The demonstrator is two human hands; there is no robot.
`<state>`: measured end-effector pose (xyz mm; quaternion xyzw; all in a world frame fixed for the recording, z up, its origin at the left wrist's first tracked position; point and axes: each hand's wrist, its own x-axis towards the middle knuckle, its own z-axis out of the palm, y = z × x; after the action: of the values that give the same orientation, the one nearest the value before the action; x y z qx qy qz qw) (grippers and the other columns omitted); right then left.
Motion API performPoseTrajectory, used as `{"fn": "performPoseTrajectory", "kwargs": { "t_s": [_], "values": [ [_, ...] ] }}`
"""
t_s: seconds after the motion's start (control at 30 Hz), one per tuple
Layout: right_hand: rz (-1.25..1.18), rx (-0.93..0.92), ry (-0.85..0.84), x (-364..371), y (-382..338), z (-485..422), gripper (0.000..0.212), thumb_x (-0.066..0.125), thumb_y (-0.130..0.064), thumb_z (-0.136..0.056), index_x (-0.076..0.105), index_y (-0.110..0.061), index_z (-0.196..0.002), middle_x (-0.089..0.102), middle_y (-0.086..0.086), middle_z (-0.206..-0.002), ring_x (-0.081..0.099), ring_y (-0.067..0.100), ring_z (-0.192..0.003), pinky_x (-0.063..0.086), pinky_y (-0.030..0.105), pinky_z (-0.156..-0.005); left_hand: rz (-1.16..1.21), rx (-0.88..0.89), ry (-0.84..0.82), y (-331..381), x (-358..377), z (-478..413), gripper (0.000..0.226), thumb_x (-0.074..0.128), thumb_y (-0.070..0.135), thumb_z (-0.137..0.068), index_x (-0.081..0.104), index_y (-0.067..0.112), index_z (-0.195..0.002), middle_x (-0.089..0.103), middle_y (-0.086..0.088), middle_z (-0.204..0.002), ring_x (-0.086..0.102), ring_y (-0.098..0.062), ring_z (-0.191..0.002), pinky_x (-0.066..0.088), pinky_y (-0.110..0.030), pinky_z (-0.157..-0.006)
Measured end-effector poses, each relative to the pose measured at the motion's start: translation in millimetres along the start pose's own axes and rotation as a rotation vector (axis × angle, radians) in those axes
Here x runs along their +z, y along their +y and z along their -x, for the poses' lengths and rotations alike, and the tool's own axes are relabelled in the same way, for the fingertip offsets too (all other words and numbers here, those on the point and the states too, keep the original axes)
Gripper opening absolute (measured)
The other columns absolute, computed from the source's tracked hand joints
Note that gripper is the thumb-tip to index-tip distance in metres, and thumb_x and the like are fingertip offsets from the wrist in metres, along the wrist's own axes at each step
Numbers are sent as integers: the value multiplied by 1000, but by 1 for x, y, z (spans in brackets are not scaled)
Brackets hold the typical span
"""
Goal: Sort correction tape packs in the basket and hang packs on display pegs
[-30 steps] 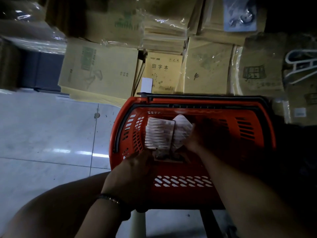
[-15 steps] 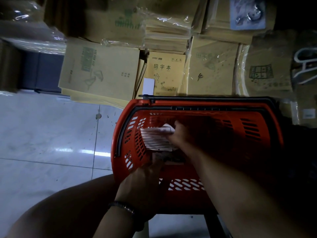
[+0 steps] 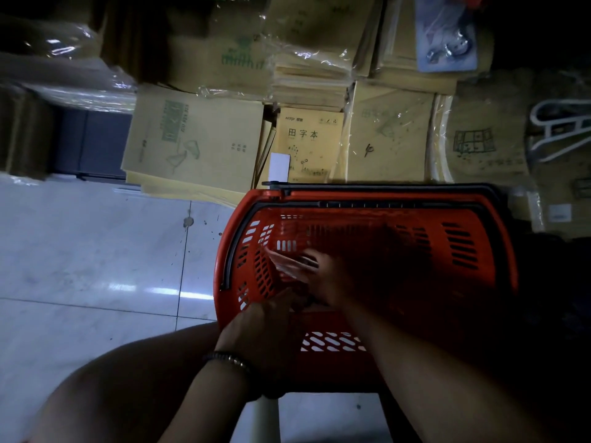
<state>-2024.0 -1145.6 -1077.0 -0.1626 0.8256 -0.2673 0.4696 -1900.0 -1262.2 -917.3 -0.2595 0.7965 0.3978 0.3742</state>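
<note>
Backdrop: kraft notebooks (image 3: 310,142) stacked beyond the red basket (image 3: 383,195); pale tiled floor (image 3: 96,251) beside it.
Right hand (image 3: 326,276): inside the basket, apparently pinching blurred correction tape packs (image 3: 283,262) that fan leftward from its fingers.
Left hand (image 3: 265,327): at the near rim, just under the right wrist; fingers hidden, grip cannot be told.

The basket (image 3: 499,270) was red moulded plastic, smooth with a dull sheen, its walls slotted. Its handle (image 3: 367,204) was black matt plastic. The floor (image 3: 96,266) to the left was glossy pale tile. The far notebooks (image 3: 192,145) had matt tan paper covers; clear glossy film (image 3: 307,52) wrapped several stacks. The bracelet (image 3: 228,359) was made of dark beads.
</note>
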Motion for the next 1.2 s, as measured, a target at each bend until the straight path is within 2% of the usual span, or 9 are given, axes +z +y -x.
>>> {"fn": "performPoseTrajectory", "kwargs": {
  "t_s": [0.1, 0.2, 0.3, 0.5, 0.67, 0.77, 0.97, 1.07, 1.2],
  "values": [
    [11, -8, 131, -9, -1, 25, 63, 73, -60, -89, 66, -26, -141, 75, -3, -129, 70, 16, -117, 54, 33, -102, 23, -33, 42, 8, -12, -1, 21, 52, 39, -109, 61, 32, -127, 74, 5, -120, 71, -13, -96, 53, -18, -74],
    [-12, -88, 208, -23, -14, 59, 60, 66, -66, -90, 61, -37, -142, 74, -14, -128, 71, 7, -114, 58, 36, -98, 69, -100, 25, 21, -27, 11, 37, 39, 45, -114, 58, 27, -139, 65, -3, -140, 67, -30, -123, 55, -36, -101],
    [62, -249, 291, -41, -34, 100, 45, 71, -41, -97, 57, -45, -139, 73, -17, -128, 70, 7, -112, 59, 35, -95, 616, -281, 31, 30, -40, 24, 51, 30, 54, -114, 66, 20, -128, 70, -8, -117, 66, -35, -111, 48, -51, -114],
    [134, -629, 315, -73, -64, 183, 58, 85, -13, -87, 66, -33, -139, 68, -10, -137, 65, 7, -121, 57, 33, -100, 1339, -260, -6, 27, -46, 54, 66, 43, 61, -107, 84, 8, -106, 81, -21, -105, 80, -39, -90, 57, -53, -90],
    [352, -929, 446, -110, -89, 239, 58, 65, -6, -87, 69, -31, -139, 64, -12, -143, 56, 11, -132, 42, 27, -111, 1395, -178, -193, 46, -45, 108, 79, 59, 70, -92, 78, -1, -121, 73, -28, -129, 74, -50, -108, 57, -62, -98],
    [397, -941, 466, -126, -103, 263, 61, 68, -12, -87, 65, -31, -145, 59, -8, -149, 51, 18, -138, 42, 36, -113, 1450, -59, -110, 73, -49, 139, 54, 62, 49, -98, 76, 2, -122, 75, -26, -119, 76, -45, -101, 55, -61, -96],
    [619, -828, 302, -172, -147, 322, 104, 68, -63, -82, 8, -50, -166, 1, -11, -175, -8, 16, -162, 13, 48, -129, 1428, 230, 80, 128, -66, 187, 42, 55, 30, -102, 71, 0, -127, 79, -21, -103, 77, -31, -86, 64, -38, -77],
    [600, -849, 286, -194, -172, 352, 103, 68, -66, -81, 11, -50, -166, -11, -15, -174, -16, 15, -161, 11, 47, -130, 1481, 357, 115, 146, -77, 209, 50, 53, 33, -105, 66, 3, -142, 67, -26, -140, 67, -39, -119, 60, -48, -96],
    [584, -891, 478, -231, -204, 379, 85, 69, -48, -87, 28, -53, -160, -6, -16, -174, -5, 14, -161, 26, 48, -128, 1417, 506, 189, 177, -100, 240, 47, 51, 36, -106, 67, 9, -141, 71, -22, -136, 69, -39, -121, 59, -51, -95]
  ]
}}
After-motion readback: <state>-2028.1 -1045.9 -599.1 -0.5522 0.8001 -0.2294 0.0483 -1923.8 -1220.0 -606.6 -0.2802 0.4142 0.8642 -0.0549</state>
